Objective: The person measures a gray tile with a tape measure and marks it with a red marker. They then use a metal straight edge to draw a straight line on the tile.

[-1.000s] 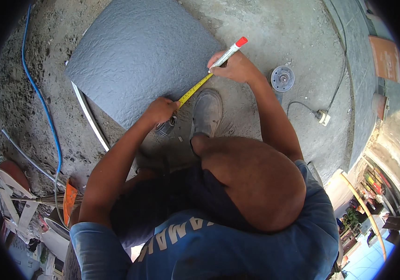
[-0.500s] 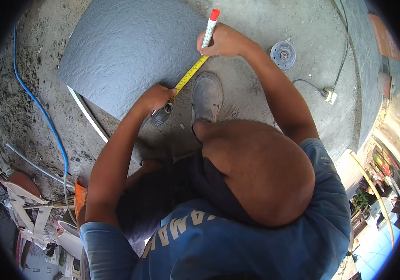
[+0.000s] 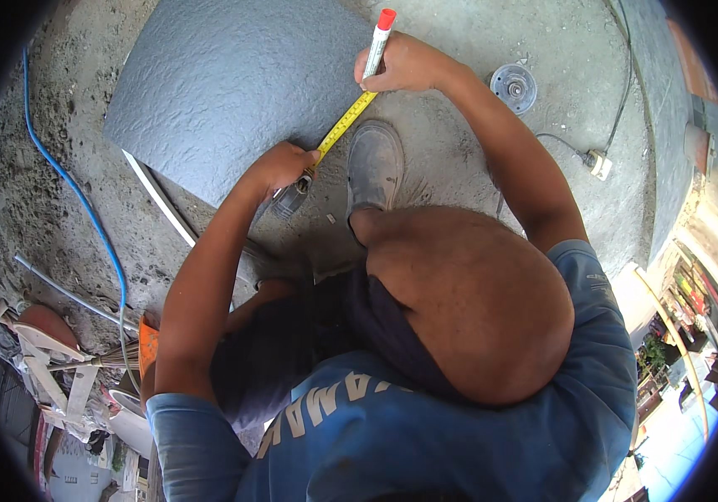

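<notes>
A large dark grey textured tile (image 3: 233, 84) lies on the concrete ground. My left hand (image 3: 279, 167) presses a tape measure case (image 3: 292, 199) at the tile's near edge. The yellow tape blade (image 3: 344, 125) stretches from it along the tile's right edge to my right hand (image 3: 405, 67). My right hand pins the blade's end and grips a white marker with a red cap (image 3: 378, 38), which points away from me. My grey shoe (image 3: 374, 167) stands just right of the tape.
A round metal disc (image 3: 514, 84) and a white plug on a cable (image 3: 598, 163) lie to the right. A blue hose (image 3: 74, 192) curves along the left. White strips (image 3: 162, 201) lie under the tile's near edge. Rubble and clutter fill the lower left.
My right hand has moved further away along the tile's edge with the marker, drawing the yellow tape out longer. The left hand stays on the tape case.
</notes>
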Action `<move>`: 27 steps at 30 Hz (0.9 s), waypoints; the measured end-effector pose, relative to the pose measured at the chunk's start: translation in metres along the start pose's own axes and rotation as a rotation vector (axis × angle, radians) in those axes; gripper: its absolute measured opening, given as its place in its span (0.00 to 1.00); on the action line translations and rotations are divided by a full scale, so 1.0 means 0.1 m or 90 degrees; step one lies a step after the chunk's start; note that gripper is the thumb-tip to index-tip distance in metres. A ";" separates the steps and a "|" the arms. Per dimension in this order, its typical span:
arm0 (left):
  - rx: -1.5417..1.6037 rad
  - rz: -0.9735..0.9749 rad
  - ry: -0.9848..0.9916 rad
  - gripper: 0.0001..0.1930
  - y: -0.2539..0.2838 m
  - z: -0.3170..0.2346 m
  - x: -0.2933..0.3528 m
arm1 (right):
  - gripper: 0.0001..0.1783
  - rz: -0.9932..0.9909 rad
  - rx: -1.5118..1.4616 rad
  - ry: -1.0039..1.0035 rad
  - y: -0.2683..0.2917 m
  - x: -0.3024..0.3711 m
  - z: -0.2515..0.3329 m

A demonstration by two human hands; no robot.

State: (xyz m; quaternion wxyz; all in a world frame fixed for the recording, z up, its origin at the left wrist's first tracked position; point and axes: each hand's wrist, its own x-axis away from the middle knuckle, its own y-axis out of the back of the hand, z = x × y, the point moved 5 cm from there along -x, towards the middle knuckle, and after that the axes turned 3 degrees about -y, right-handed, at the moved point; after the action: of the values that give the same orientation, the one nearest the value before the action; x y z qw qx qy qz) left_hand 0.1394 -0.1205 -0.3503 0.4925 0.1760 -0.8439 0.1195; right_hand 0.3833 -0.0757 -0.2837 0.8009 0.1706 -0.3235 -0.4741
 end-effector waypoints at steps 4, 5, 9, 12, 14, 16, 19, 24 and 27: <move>0.002 0.001 -0.001 0.20 -0.01 -0.01 0.00 | 0.09 0.005 0.002 -0.010 -0.02 -0.01 -0.03; 0.002 0.002 0.000 0.20 -0.01 -0.01 0.00 | 0.09 0.003 0.003 -0.008 -0.02 -0.01 -0.04; 0.001 0.007 0.000 0.20 -0.01 -0.02 0.01 | 0.10 0.004 0.015 -0.013 -0.02 -0.01 -0.03; -0.002 0.005 0.001 0.20 -0.01 -0.03 0.01 | 0.09 0.008 0.025 -0.005 -0.01 0.00 -0.01; -0.001 0.004 0.001 0.20 -0.01 -0.03 0.01 | 0.09 0.010 0.020 -0.005 0.00 0.00 0.01; -0.017 0.000 -0.006 0.20 0.00 -0.02 0.00 | 0.09 0.013 0.014 -0.003 -0.01 0.00 0.01; -0.015 -0.002 -0.006 0.20 0.00 -0.01 0.00 | 0.09 0.015 0.011 -0.003 -0.01 -0.01 0.00; -0.017 -0.004 -0.005 0.20 0.00 -0.01 -0.01 | 0.10 0.007 0.014 0.001 -0.02 -0.01 -0.02; -0.017 -0.004 -0.002 0.20 0.00 -0.01 0.00 | 0.10 0.019 0.015 -0.004 -0.02 -0.01 -0.02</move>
State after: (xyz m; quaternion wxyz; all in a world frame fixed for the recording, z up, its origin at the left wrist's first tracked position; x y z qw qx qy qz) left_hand 0.1407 -0.1201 -0.3497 0.4941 0.1724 -0.8455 0.1062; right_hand 0.3830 -0.0754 -0.2862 0.8048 0.1738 -0.3338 -0.4589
